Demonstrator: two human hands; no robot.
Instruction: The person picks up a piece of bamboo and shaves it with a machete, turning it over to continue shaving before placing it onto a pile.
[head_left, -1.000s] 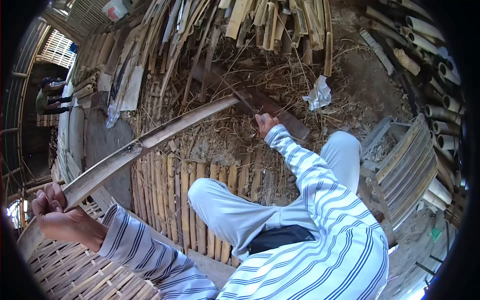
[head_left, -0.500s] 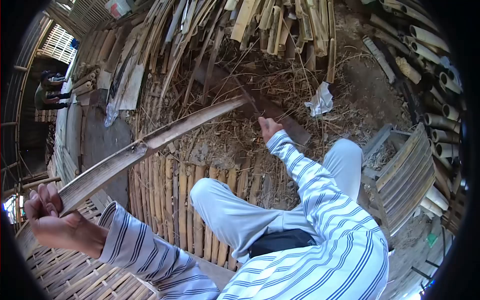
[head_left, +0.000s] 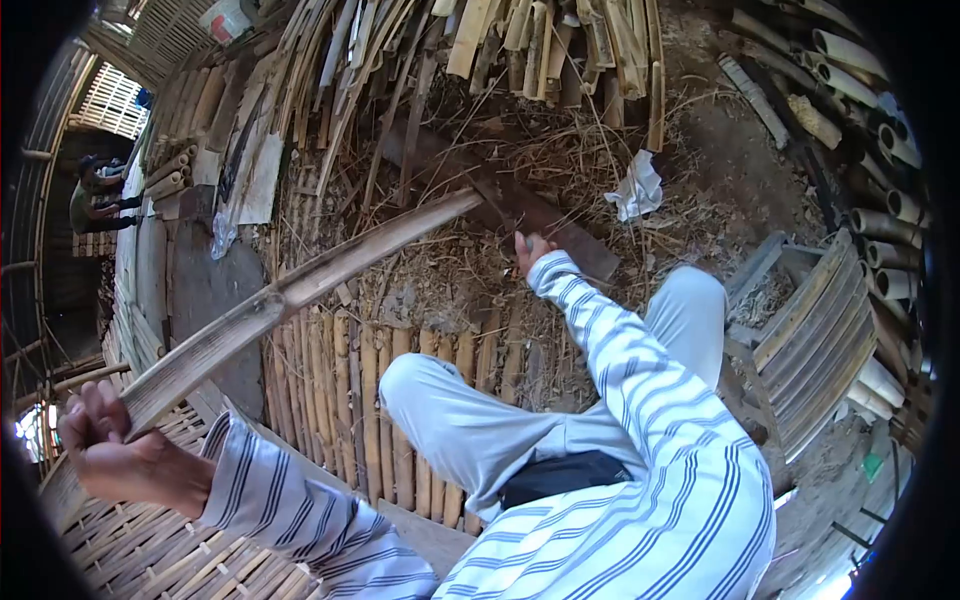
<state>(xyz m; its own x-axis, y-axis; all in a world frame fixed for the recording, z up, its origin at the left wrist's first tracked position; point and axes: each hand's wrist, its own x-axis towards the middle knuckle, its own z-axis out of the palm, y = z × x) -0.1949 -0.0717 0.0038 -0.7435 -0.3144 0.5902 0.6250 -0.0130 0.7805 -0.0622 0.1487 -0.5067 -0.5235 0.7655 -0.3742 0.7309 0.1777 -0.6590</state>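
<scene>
A long half-round length of split bamboo [head_left: 273, 308] slants across the view, its hollow side facing up. My left hand [head_left: 125, 450] is closed around its near end at the lower left. Its far end lies over a dark flat board [head_left: 565, 237] on the ground. In my right hand [head_left: 535, 252] I grip a dark, long-bladed knife [head_left: 503, 211], its handle mostly hidden by my fingers. The blade is beside the bamboo's far end; whether it touches cannot be made out.
Split bamboo strips [head_left: 530, 50] are heaped ahead, with shavings below. A crumpled white sheet [head_left: 636, 187] lies to the right, near a slatted bamboo piece [head_left: 815, 345]. Bamboo tubes [head_left: 888, 250] are stacked at far right. Another person [head_left: 95, 195] sits at far left.
The split bamboo has rolled a little, so more of its hollow side shows. My right hand and the knife have shifted slightly; both hands keep their grip.
</scene>
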